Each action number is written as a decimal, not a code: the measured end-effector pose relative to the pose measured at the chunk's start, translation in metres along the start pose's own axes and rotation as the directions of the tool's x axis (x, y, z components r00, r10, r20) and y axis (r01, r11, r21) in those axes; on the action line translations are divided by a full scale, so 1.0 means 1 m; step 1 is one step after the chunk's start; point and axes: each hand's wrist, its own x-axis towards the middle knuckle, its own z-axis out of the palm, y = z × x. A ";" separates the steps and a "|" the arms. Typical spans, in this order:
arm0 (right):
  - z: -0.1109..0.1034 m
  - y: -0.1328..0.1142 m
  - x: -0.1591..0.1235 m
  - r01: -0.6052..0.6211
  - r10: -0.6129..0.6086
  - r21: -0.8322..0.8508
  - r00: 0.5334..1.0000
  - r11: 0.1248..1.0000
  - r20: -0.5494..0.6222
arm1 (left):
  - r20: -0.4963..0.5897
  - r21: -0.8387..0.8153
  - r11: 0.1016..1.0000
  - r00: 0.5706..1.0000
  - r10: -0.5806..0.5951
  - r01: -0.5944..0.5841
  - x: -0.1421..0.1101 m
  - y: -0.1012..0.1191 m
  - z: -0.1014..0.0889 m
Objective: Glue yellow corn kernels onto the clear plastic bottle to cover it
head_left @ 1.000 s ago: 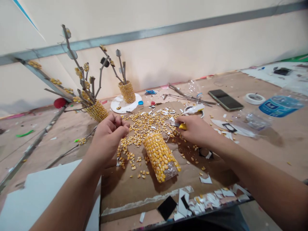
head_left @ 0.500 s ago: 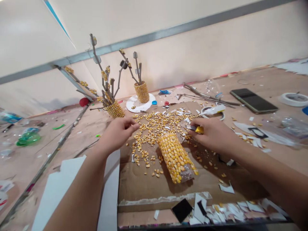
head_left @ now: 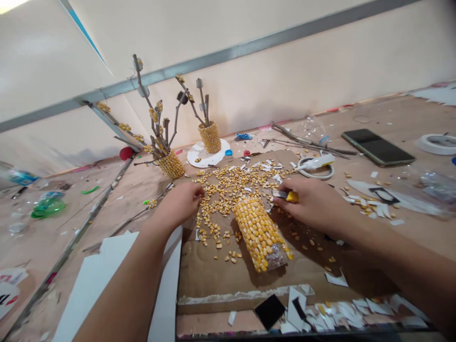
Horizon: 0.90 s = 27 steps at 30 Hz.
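Note:
A clear plastic bottle covered in glued corn kernels (head_left: 261, 232) lies on a sheet of brown cardboard (head_left: 213, 275). Loose corn kernels (head_left: 231, 183) are spread behind it. My left hand (head_left: 180, 204) rests at the left edge of the kernel pile, fingers curled down onto the kernels. My right hand (head_left: 313, 202) lies just right of the bottle's top, closed on a small yellow and grey tool (head_left: 287, 195) whose tip points left.
Two kernel-covered pots holding twigs (head_left: 171, 164) (head_left: 210, 136) stand at the back, one on a white disc. A phone (head_left: 377, 147), tape roll (head_left: 437, 144), glue bottle (head_left: 315, 163), white foam board (head_left: 107, 280) and paper scraps (head_left: 320, 308) lie around.
My left hand has dropped from above the cardboard down onto the left edge of the kernel pile. The right hand has stayed by the bottle. The view has turned left.

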 end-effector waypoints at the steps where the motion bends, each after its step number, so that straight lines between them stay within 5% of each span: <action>1: 0.000 0.000 0.000 0.000 0.000 0.001 1.000 1.000 -0.004 | -0.005 0.009 1.000 1.000 -0.008 0.008 0.000 -0.001 -0.001; 13: -0.003 -0.003 -0.001 0.011 -0.011 0.010 1.000 1.000 0.008 | 0.123 0.026 0.998 0.991 0.060 -0.064 -0.001 -0.002 -0.004; 27: -0.006 -0.007 0.000 0.005 -0.005 0.018 1.000 1.000 -0.002 | 0.111 0.106 0.990 0.991 0.076 -0.088 0.000 0.005 -0.003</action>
